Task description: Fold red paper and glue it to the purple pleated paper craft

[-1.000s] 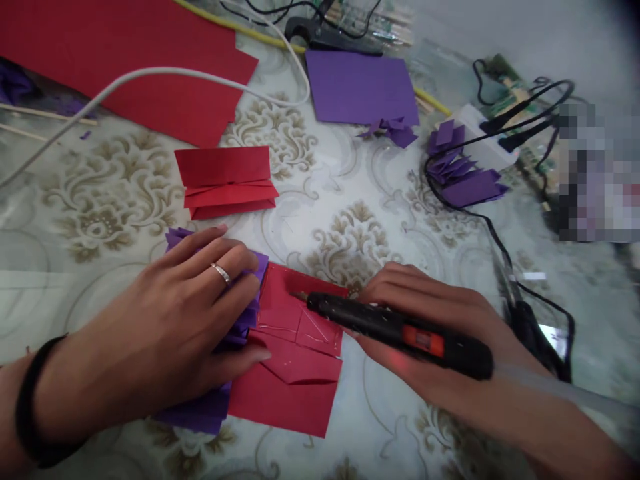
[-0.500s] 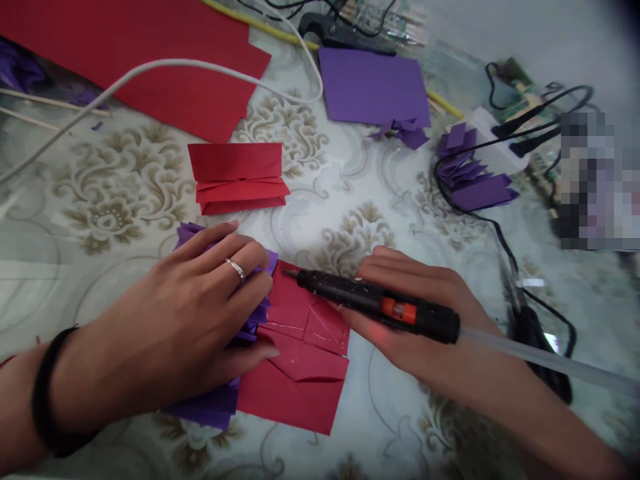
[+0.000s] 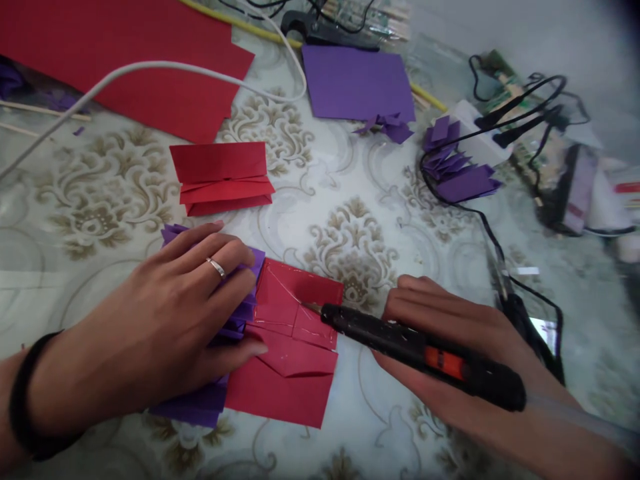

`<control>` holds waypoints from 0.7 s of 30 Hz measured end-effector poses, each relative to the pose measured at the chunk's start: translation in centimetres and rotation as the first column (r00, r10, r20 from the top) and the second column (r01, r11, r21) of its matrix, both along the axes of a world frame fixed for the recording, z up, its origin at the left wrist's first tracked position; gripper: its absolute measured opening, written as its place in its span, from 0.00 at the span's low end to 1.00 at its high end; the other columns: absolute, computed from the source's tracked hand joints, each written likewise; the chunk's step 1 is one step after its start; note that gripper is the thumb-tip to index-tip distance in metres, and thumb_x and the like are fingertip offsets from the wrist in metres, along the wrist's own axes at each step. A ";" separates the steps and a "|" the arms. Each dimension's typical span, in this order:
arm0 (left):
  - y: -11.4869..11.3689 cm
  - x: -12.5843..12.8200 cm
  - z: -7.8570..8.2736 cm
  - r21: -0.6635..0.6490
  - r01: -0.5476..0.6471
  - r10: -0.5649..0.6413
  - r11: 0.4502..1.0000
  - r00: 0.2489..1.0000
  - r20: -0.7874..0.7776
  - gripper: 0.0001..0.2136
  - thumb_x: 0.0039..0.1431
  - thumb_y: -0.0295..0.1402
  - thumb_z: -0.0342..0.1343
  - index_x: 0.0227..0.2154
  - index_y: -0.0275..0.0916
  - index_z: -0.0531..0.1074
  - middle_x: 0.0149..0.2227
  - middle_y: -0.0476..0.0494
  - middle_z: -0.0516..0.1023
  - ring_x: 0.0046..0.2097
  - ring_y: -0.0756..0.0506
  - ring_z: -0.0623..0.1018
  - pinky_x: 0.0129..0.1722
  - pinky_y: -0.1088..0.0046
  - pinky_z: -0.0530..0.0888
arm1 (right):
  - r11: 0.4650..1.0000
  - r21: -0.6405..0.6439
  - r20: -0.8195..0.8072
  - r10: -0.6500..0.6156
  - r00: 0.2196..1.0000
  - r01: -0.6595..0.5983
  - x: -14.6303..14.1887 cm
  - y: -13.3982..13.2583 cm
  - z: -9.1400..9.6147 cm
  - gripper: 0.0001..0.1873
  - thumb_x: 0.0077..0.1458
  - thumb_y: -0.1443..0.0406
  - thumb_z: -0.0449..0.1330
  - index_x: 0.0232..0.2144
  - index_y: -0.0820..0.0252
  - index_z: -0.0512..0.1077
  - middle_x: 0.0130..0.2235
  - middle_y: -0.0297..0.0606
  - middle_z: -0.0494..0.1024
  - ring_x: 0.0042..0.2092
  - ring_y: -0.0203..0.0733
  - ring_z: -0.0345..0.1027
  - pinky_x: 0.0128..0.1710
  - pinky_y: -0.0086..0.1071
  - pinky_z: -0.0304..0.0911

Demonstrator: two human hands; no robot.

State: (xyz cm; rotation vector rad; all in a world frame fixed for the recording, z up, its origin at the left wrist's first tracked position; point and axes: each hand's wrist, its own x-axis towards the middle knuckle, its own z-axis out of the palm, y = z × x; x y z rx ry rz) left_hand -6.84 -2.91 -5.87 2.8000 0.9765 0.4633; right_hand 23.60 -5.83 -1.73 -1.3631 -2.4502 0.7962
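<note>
My right hand (image 3: 440, 320) is closed around a black hot glue gun (image 3: 380, 333) with an orange part and a clear glue stick out of its back. The gun's nozzle tip is at the middle of a folded red paper (image 3: 295, 393), where thin lines of glue show along the edges and across one panel. My left hand (image 3: 200, 300), with a ring and a black wristband, presses pleated purple paper (image 3: 195, 407) down over the red paper's left side. Its fingers are curved over the purple folds, which they partly hide.
Behind my left hand lies another folded red paper (image 3: 223, 180). Large red sheets (image 3: 165, 73), a white cable (image 3: 165, 65) and a purple sheet (image 3: 357, 83) lie farther back. At right are purple folded strips (image 3: 460, 170), a white power strip (image 3: 480, 130) and black-handled scissors (image 3: 525, 327).
The glue gun has moved right and toward me, leaving a diagonal glue line on the red panel. My left hand keeps its hold on the purple paper. The whole view has shifted slightly.
</note>
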 end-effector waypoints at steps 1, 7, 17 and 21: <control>0.0 0.0 0.0 -0.001 -0.003 0.003 1.000 1.000 -0.001 0.14 0.65 0.46 0.60 0.40 0.38 0.75 0.47 0.35 0.78 0.52 0.30 0.78 0.59 0.43 0.77 | 1.000 0.000 0.007 0.003 1.000 -0.003 0.3 -0.2 0.1 0.13 0.62 0.70 0.59 0.27 0.54 0.63 0.25 0.28 0.68 0.29 0.39 0.65 0.33 0.37 0.62; 0.0 -0.2 0.0 0.008 0.004 -0.004 1.000 1.000 -0.020 0.15 0.67 0.47 0.58 0.43 0.39 0.72 0.48 0.36 0.78 0.53 0.29 0.78 0.59 0.42 0.77 | 1.000 0.012 0.045 0.019 0.999 -0.019 2.0 -1.4 0.3 0.10 0.62 0.69 0.58 0.29 0.53 0.65 0.25 0.28 0.70 0.28 0.39 0.68 0.35 0.38 0.67; 0.0 -0.3 -0.1 0.029 0.028 -0.026 0.999 0.999 -0.039 0.16 0.67 0.45 0.60 0.45 0.36 0.71 0.49 0.34 0.76 0.54 0.29 0.77 0.59 0.40 0.76 | 0.998 -0.016 0.067 0.061 0.996 -0.060 3.4 -2.4 0.5 0.09 0.61 0.69 0.60 0.31 0.51 0.66 0.26 0.29 0.72 0.28 0.42 0.70 0.36 0.42 0.69; -0.1 -0.3 -0.2 0.018 0.006 -0.005 1.000 1.000 -0.022 0.16 0.66 0.47 0.60 0.43 0.39 0.72 0.49 0.36 0.77 0.53 0.31 0.78 0.60 0.44 0.76 | 0.999 -0.050 0.018 0.020 1.000 -0.019 2.5 -2.0 0.5 0.05 0.64 0.66 0.60 0.34 0.51 0.67 0.31 0.33 0.75 0.33 0.44 0.71 0.37 0.41 0.66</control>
